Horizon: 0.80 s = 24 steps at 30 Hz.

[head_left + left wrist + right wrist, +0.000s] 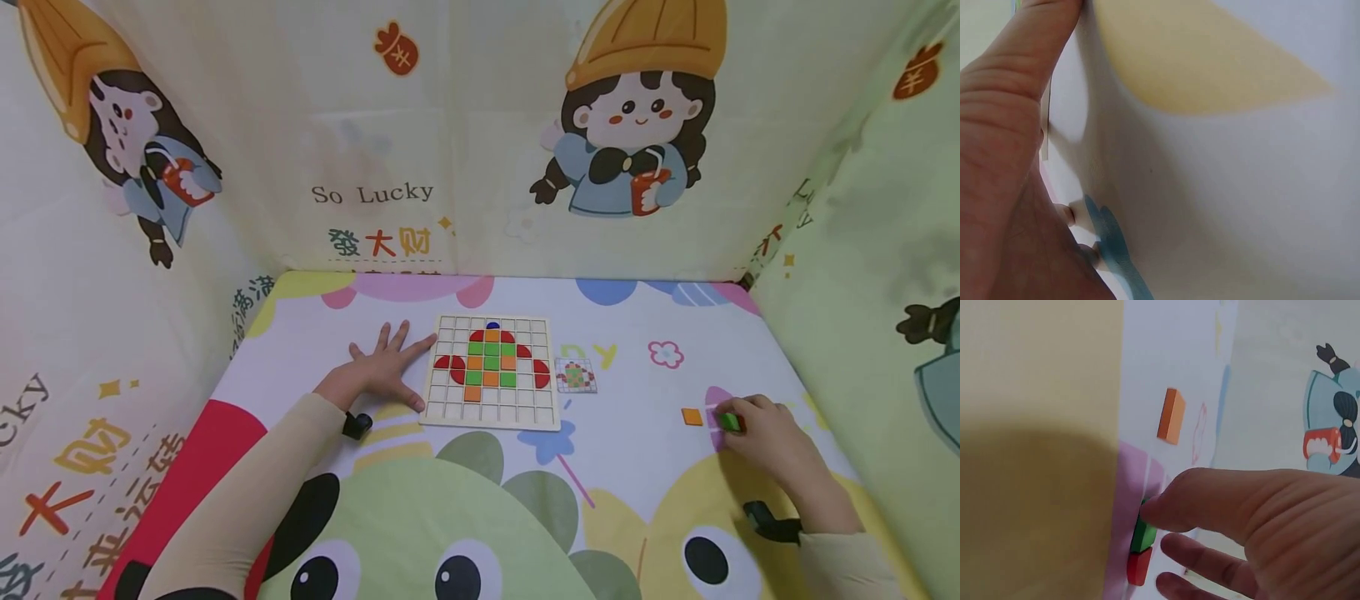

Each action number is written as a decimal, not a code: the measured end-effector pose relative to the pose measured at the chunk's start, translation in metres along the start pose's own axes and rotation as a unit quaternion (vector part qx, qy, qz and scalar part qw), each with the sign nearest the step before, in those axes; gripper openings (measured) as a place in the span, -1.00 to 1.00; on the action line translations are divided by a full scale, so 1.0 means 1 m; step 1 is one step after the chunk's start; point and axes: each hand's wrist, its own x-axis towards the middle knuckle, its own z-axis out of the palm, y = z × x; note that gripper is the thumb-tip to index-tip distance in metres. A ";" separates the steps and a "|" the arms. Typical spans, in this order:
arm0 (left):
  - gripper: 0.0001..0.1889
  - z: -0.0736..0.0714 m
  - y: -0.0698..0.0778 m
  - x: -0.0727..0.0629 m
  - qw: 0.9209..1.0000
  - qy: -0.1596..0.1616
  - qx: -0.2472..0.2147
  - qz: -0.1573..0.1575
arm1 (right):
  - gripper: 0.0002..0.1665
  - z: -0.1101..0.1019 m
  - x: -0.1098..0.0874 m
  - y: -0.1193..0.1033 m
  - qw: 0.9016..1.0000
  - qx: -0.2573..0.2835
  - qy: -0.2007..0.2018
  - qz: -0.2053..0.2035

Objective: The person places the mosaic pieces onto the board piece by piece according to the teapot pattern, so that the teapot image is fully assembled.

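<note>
A square wooden grid board (491,412) lies on the table with red, green, orange and blue pieces set in a figure. Beside its left edge rests my left hand (375,373), palm down with fingers spread, forefinger and thumb right at the rim. In the left wrist view the thumb (1004,119) fills the left side. Off to the right, my right hand (768,433) pinches a green block (1144,532), its thumb over the block's upper end. A red block (1139,567) sits against the green one. An orange block (692,417) lies just left of that hand.
A small printed pattern card (576,376) lies by the board's right edge, showing a similar figure. The tabletop cover (615,333) carries cartoon prints. Printed cloth walls (487,167) enclose the back and both sides.
</note>
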 end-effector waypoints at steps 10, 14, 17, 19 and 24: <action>0.41 0.000 -0.001 0.000 1.000 -0.001 0.000 -0.002 | -0.66 0.006 0.007 -0.005 1.000 0.006 -0.002 -0.020; 0.41 -0.001 0.001 -0.001 1.000 0.001 0.002 -0.003 | -0.66 0.007 0.010 -0.009 1.000 0.008 -0.008 -0.011; 0.41 0.000 0.001 -0.001 1.000 0.000 -0.001 -0.003 | -0.66 0.006 0.011 -0.013 1.000 0.013 -0.011 -0.004; 0.41 0.000 0.001 0.000 1.000 0.000 -0.001 -0.004 | -0.67 0.006 0.010 -0.016 1.000 0.016 -0.010 -0.002; 0.41 0.002 -0.001 0.001 1.000 0.001 0.003 -0.003 | -0.69 0.004 0.010 -0.027 0.999 0.034 -0.011 -0.004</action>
